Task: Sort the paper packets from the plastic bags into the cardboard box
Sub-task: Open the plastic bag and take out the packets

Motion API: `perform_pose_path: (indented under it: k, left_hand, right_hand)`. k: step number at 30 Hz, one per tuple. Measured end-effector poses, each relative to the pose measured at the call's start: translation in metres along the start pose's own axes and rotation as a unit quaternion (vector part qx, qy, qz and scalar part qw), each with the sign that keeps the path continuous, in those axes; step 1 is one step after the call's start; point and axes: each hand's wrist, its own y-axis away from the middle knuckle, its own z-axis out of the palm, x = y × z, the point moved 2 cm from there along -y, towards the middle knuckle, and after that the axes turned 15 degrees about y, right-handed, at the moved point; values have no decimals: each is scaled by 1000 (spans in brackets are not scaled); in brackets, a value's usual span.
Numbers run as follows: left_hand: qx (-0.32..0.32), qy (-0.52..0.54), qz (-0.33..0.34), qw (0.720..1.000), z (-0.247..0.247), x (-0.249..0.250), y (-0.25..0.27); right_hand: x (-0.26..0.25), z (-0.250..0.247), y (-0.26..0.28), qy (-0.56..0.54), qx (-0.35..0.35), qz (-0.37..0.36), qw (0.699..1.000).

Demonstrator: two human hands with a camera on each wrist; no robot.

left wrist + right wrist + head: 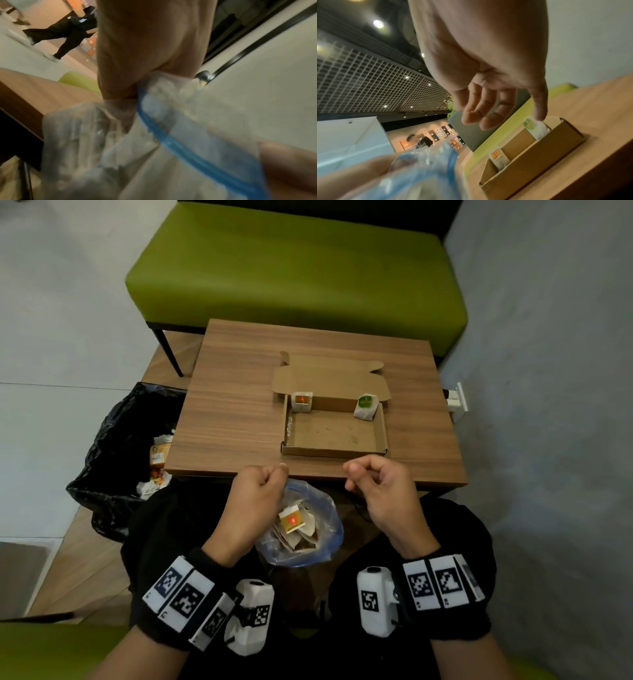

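An open cardboard box [334, 436] sits on the wooden table [233, 412]. An orange-labelled packet [301, 401] leans in its back left corner and a green-labelled packet [365, 406] in its back right corner. Over my lap, my left hand [263, 491] pinches the rim of a clear plastic bag [322, 542] with a blue edge. Inside it lie several paper packets, an orange-labelled one [292, 520] on top. My right hand [376, 491] hovers right of the bag with loosely curled fingers [481, 115], holding nothing. The right wrist view also shows the box [530, 162] and blurred bag [428, 173].
A black trash bag [120, 419] holding wrappers stands left of the table. A green bench [298, 275] is behind the table and a grey wall [548, 371] with a white socket [458, 402] on the right. In the left wrist view a person [60, 35] walks far off.
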Motion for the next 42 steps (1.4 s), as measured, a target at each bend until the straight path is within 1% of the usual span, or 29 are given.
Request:
perform_pose_path:
  k: [3, 5, 6, 7, 9, 13, 15, 17, 19, 20, 21, 22, 23, 24, 26, 27, 29, 32, 33, 35, 37, 39, 41, 42]
  left_hand:
    - [42, 42, 14, 998, -2, -1, 2]
    - [57, 69, 13, 996, -2, 0, 2]
    - [58, 90, 10, 994, -2, 0, 2]
    - [52, 111, 5, 992, -1, 0, 1]
    - [38, 137, 2, 990, 3, 0, 0]
    - [17, 119, -16, 993, 11, -5, -7]
    - [4, 97, -28, 995, 13, -13, -13]
    - [0, 62, -36, 997, 13, -19, -18]
    - [22, -21, -10, 1000, 13, -20, -22]
    - [37, -77, 20, 996, 12, -18, -23]
    - [49, -126, 58, 989, 12, -14, -21]
    - [49, -159, 106, 980, 13, -8, -19]
    - [30, -180, 152, 971, 16, -3, -17]
    - [-1, -202, 185, 962, 19, -1, -17]
    - [-60, -261, 209, 940, 26, 1, -17]
    - [-73, -288, 213, 931, 29, 3, -17]
    - [-72, -303, 212, 926, 32, 7, -19]
    - [-74, -277, 181, 941, 35, 9, -20]
    - [-74, -258, 162, 950, 35, 8, -21]
    - [-57, -207, 131, 968, 35, 5, -23]
    - [-28, -158, 121, 980, 34, 5, -23]
    - [-19, -122, 116, 986, 34, 7, -21]
    - [-36, -96, 99, 990, 34, 9, -20]
    - [-49, -77, 85, 992, 34, 10, -20]
  right_hand:
    - [-5, 0, 14, -19, 7, -7, 1000]
    - [-4, 5, 20, 48, 2, -6, 999]
    - [-2, 8, 20, 90, 4, -6, 996]
    - [1, 11, 18, 107, 9, -6, 994]
    - [5, 17, 11, 88, 13, 6, 996]
    - [6, 23, -9, 87, 11, 60, 994]
    - [1, 23, -19, 54, 8, 94, 994]
    - [-4, 22, -28, 20, -11, 126, 992]
    - [-6, 20, -33, 1, -50, 151, 987]
    - [-7, 19, -33, -4, -65, 159, 985]
    - [-7, 17, -33, -3, -71, 160, 985]
    - [-6, 17, -34, 2, -71, 159, 985]
    - [-5, 17, -34, 9, -71, 157, 985]
    - [-4, 17, -35, 16, -75, 153, 985]
    - [-3, 19, -34, 14, -90, 144, 985]
    - [-3, 19, -33, 5, -99, 138, 985]
    - [-4, 17, -32, -16, -117, 130, 985]
    - [-5, 15, -30, 12, -114, 103, 988]
    - [-3, 15, -31, 42, -93, 81, 991]
    - [1, 13, -28, 127, -23, 27, 991]
    - [5, 7, -19, 214, 35, -39, 975]
    - [8, 7, -7, 294, 54, -85, 951]
    - [14, 10, -5, 303, 74, -100, 945]
    - [16, 11, -5, 290, 85, -102, 948]
